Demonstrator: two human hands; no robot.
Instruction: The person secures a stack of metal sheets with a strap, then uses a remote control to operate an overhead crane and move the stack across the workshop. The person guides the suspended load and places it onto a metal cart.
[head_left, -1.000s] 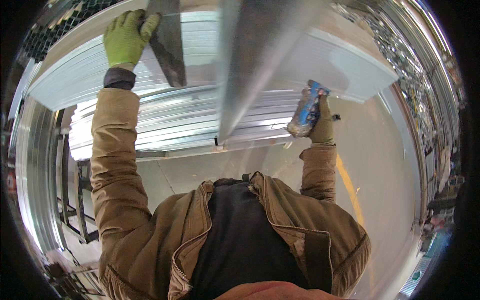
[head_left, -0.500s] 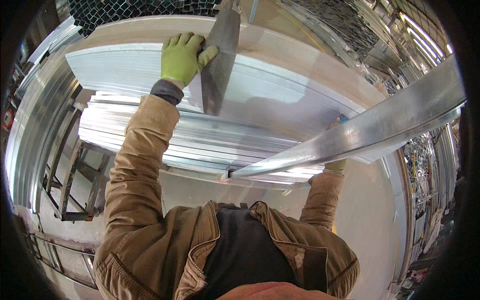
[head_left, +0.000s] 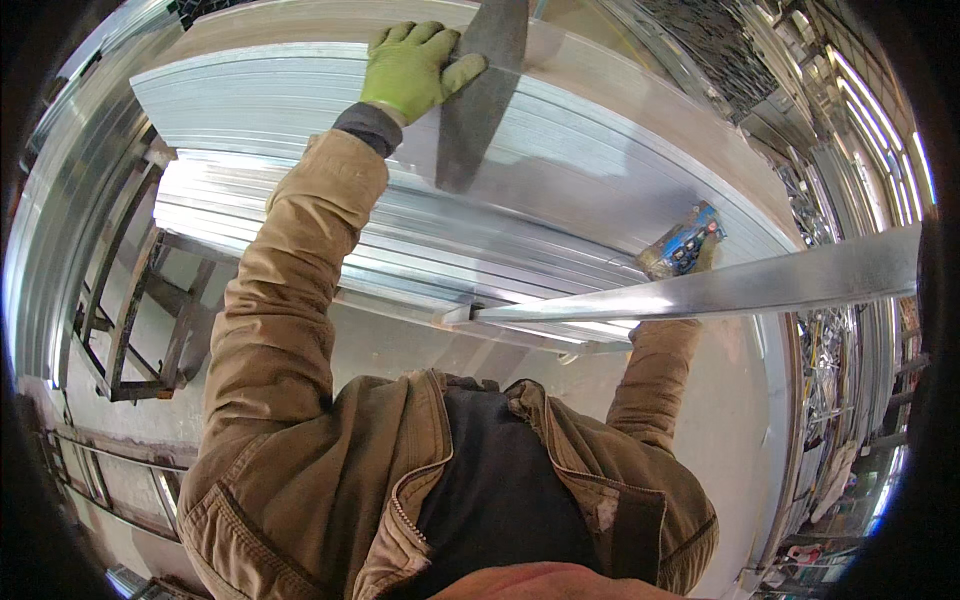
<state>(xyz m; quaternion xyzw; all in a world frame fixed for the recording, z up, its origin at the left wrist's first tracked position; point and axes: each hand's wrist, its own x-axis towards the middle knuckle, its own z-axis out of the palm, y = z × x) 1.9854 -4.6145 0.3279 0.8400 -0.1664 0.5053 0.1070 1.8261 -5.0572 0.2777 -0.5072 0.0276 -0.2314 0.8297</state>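
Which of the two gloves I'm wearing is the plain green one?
The left hand, up at the far edge of the stacked metal sheets, wears the plain green glove. The right hand has a blue-patterned glove, beside the long metal profile.

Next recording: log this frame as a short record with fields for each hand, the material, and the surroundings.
left hand: left hand, in a green glove, gripping a dark flat metal strip at the far side of the stack
right hand: right hand, in a blue-patterned glove, at a long shiny metal profile; grip partly hidden
material: stack of shiny metal sheets, with the profile lying across its near right corner
surroundings: metal frame on the left
clothing: tan jacket
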